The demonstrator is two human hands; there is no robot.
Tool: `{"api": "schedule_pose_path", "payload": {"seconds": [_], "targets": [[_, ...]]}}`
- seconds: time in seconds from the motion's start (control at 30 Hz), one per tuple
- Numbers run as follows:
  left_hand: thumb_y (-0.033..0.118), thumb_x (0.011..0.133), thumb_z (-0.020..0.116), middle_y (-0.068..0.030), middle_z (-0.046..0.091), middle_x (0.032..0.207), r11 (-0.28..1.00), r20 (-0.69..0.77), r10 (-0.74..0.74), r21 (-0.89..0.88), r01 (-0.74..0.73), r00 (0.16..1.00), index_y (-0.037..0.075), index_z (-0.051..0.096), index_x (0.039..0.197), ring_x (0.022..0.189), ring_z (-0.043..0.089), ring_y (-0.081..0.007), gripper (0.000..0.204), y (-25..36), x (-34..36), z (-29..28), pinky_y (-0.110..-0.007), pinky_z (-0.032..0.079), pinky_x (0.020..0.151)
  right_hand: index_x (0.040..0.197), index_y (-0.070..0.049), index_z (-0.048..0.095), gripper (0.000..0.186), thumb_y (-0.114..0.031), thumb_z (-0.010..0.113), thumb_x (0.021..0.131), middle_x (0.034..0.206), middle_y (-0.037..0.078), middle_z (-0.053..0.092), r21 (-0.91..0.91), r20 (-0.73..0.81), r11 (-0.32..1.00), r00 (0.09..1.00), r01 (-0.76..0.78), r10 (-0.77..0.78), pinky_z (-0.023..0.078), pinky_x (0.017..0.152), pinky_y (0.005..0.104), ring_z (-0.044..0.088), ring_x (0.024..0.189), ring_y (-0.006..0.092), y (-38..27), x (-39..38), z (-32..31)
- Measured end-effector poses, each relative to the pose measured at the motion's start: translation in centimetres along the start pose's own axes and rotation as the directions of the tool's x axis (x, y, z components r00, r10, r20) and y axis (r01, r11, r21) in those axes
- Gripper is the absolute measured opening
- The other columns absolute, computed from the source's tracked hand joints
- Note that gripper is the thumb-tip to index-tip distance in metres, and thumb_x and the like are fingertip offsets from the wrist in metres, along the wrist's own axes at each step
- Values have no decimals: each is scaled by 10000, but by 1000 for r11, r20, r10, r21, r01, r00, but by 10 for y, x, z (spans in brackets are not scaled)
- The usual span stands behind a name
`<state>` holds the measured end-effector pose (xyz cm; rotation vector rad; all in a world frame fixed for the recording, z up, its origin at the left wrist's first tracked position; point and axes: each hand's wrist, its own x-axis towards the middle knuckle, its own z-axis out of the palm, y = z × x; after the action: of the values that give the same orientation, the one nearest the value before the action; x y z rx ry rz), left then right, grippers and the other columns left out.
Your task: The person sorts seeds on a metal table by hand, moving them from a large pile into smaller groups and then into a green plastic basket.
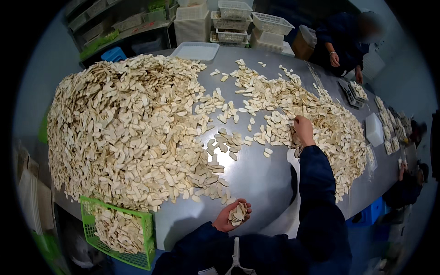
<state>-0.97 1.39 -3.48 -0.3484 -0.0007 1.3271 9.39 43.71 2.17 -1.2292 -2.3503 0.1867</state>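
Note:
Close to my body, my left hand (224, 219) is cupped around a small bunch of pale, flat dried slices (238, 213). My right hand (304, 131) reaches out to the near left side of the right-hand heap of slices (337, 130). Its fingertips are pinched together among the slices, and what lies between them is too small to make out. A much larger mound of the same slices (123, 133) covers the left of the metal table (261, 169). Several loose, greyer slices (224, 141) lie between the two heaps.
A green basket (149, 238) full of slices stands at the table's near left. White trays (196, 51) and stacked crates (231, 23) are at the back. A co-worker (341, 41) stands far right by a scale (350, 94); a white box (374, 129) sits nearer.

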Motion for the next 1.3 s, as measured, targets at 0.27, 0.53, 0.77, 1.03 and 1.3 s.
{"api": "schedule_pose_path", "payload": {"seconds": [0.27, 0.53, 0.77, 1.03, 1.3], "targets": [[234, 973, 417, -122, 566, 1045, 999, -32, 14, 41, -13, 999, 69, 551, 1071, 956, 551, -277, 234, 6, 0, -3, -382, 502, 802, 766, -52, 684, 192, -217, 588, 745, 753, 169, 649, -136, 115, 985, 986, -104, 120, 500, 639, 444, 630, 722, 340, -54, -3, 30], [229, 971, 423, -126, 573, 1032, 1000, -41, 6, 18, -5, 999, 63, 550, 1073, 947, 554, -282, 232, 5, 0, -3, -386, 499, 793, 840, -49, 674, 221, -222, 593, 729, 814, 178, 655, -193, 210, 976, 967, -104, 144, 500, 677, 439, 626, 797, 350, -49, 1, 39], [225, 980, 402, -124, 567, 1058, 1000, 37, 24, 15, -25, 999, 50, 512, 1136, 968, 572, -275, 259, 4, 0, -4, -393, 519, 813, 792, -41, 663, 159, -169, 573, 759, 767, 172, 655, -185, 60, 983, 998, -6, 18, 505, 655, 434, 635, 754, 336, -63, -23, 1], [211, 968, 421, -118, 572, 1010, 1000, -62, 22, 1, -22, 998, 72, 554, 1071, 921, 557, -272, 218, 7, -4, -2, -373, 513, 773, 751, -16, 632, 351, -367, 642, 764, 759, 171, 632, -70, 218, 997, 976, 17, -2, 491, 645, 445, 616, 741, 349, -126, -62, 23], [211, 965, 427, -117, 565, 1014, 999, -20, 18, 34, -17, 1000, 69, 553, 1070, 938, 548, -267, 216, 4, 1, -1, -371, 500, 797, 730, -9, 618, 143, -152, 614, 730, 667, 129, 628, 251, 291, 966, 957, -68, -9, 466, 588, 373, 610, 639, 290, -56, -60, 13]]}}
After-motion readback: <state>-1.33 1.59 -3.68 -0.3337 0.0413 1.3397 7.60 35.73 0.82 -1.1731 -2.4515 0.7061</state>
